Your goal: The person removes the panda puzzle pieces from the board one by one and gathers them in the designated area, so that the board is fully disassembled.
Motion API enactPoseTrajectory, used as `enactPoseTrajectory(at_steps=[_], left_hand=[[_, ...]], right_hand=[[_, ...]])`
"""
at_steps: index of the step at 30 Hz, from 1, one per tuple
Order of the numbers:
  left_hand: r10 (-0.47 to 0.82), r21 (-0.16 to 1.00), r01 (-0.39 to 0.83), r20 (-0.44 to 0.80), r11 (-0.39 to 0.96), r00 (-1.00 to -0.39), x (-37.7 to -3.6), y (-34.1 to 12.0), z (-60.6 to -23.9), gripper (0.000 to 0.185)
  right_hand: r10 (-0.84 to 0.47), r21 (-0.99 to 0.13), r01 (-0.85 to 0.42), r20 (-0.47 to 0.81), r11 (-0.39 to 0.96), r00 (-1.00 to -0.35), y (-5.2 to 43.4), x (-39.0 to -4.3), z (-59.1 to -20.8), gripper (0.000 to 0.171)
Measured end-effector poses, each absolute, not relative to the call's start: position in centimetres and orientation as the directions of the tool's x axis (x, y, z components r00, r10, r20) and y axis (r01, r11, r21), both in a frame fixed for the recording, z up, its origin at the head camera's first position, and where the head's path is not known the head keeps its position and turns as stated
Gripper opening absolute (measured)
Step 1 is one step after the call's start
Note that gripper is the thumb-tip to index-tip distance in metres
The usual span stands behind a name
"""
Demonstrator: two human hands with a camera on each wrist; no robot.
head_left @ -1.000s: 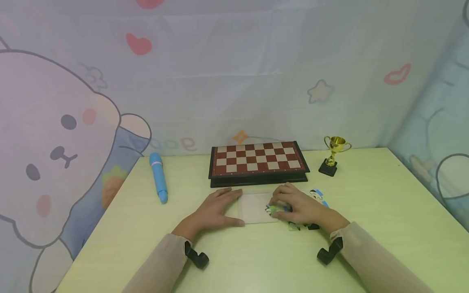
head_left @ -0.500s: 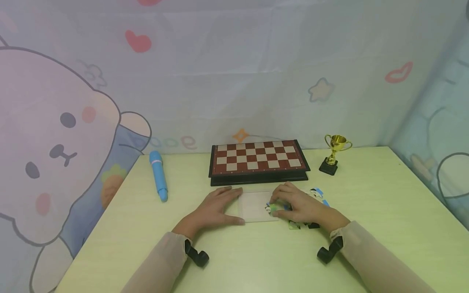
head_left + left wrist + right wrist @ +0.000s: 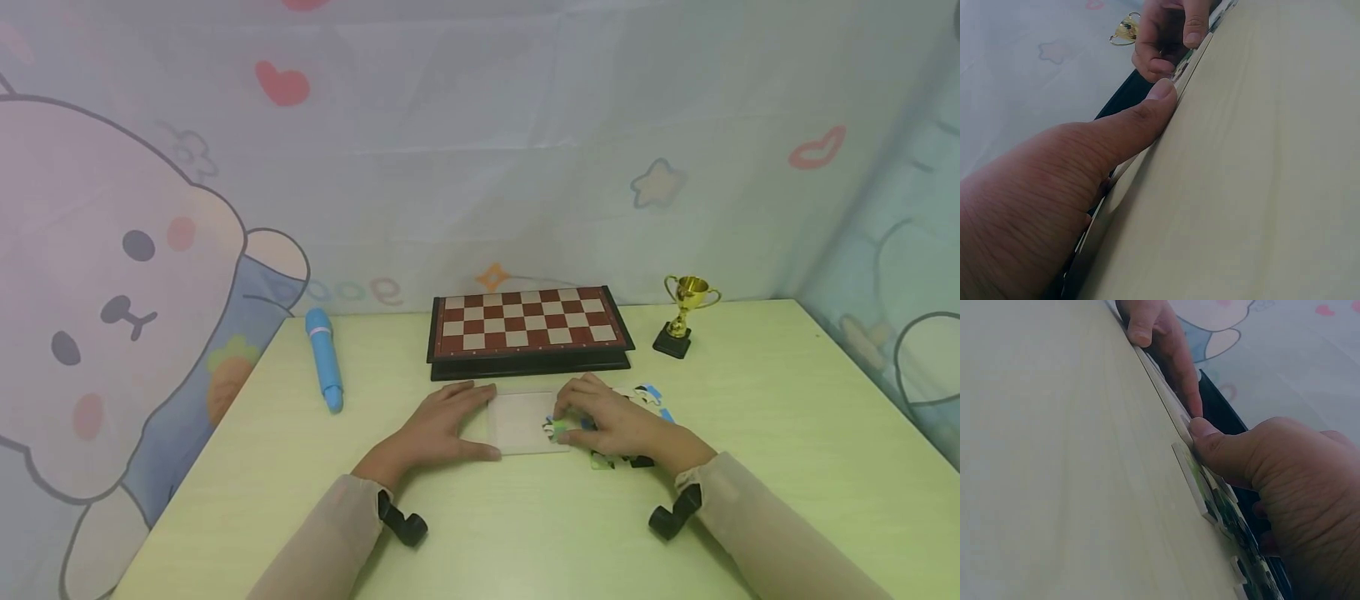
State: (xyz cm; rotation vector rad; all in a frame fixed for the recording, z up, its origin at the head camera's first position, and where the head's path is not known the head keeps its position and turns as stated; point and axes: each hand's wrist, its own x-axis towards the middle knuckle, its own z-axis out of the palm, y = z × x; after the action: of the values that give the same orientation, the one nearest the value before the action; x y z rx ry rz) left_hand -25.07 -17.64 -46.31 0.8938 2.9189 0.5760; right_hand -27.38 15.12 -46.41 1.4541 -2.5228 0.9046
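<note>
Head view, lower centre of frame: a pale tray (image 3: pixel 517 422) is laid flat on the table (image 3: pixel 750 467), just below the chessboard (image 3: pixel 528 327).

Left hand (image 3: pixel 435 433): laid flat on the table at the tray's left edge, fingers straight, thumb stretched along the tray's near edge. Nothing is gripped. In the left-wrist view the thumb tip (image 3: pixel 1161 90) is seen pressed against the tray edge (image 3: pixel 1194 59).

Right hand (image 3: pixel 611 425): placed over the tray's right end, fingers curled down onto a green-and-white puzzle piece (image 3: pixel 557 428) at the tray's right part. The piece looks pinched between thumb and fingertips; the exact hold is partly hidden by the knuckles. In the right-wrist view the thumb (image 3: pixel 1207 434) is seen touching the piece edge (image 3: pixel 1194 481), lower right of centre.

More loose pieces (image 3: pixel 651 397) are scattered just right of the right hand, some partly covered by it; others are seen below the wrist.

Rest: blue pen (image 3: pixel 325 360) at left of centre, well apart from the hands. Small gold trophy (image 3: pixel 684 315) right of the chessboard. Cartoon-print backdrop (image 3: pixel 135 275) is hung behind and along both sides.
</note>
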Motion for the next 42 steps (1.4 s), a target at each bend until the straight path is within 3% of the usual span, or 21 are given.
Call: enactPoseTrajectory(at_steps=[6, 12, 19, 25, 33, 42], left_hand=[[0.549, 0.361, 0.537, 0.079, 0.763, -0.832, -25.0, -17.7, -46.3, 0.099], [0.544, 0.363, 0.53, 0.074, 0.766, -0.836, -25.0, -17.6, -46.2, 0.098], [0.544, 0.351, 0.531, 0.069, 0.771, -0.836, -25.0, -17.7, -46.3, 0.098], [0.545, 0.359, 0.531, 0.069, 0.768, -0.836, -25.0, -17.8, -46.3, 0.098], [0.553, 0.368, 0.54, 0.079, 0.757, -0.83, -25.1, -17.6, -46.1, 0.098], [0.543, 0.361, 0.523, 0.053, 0.772, -0.838, -25.3, -17.7, -46.5, 0.1]], right_hand=[[-0.753, -0.462, -0.797, 0.34, 0.389, -0.564, 15.2, -27.4, -46.6, 0.023], [-0.728, -0.557, -0.734, 0.303, 0.389, -0.615, 15.2, -27.0, -46.3, 0.023], [-0.7, -0.604, -0.735, 0.379, 0.308, -0.605, 15.0, -26.8, -46.2, 0.02], [-0.651, -0.614, -0.719, 0.405, 0.327, -0.642, 15.5, -26.7, -46.1, 0.016], [-0.59, -0.639, -0.677, 0.403, 0.366, -0.7, 19.1, -26.1, -46.2, 0.015], [-0.435, -0.646, -0.598, 0.418, 0.475, -0.797, 24.8, -24.2, -46.9, 0.02]])
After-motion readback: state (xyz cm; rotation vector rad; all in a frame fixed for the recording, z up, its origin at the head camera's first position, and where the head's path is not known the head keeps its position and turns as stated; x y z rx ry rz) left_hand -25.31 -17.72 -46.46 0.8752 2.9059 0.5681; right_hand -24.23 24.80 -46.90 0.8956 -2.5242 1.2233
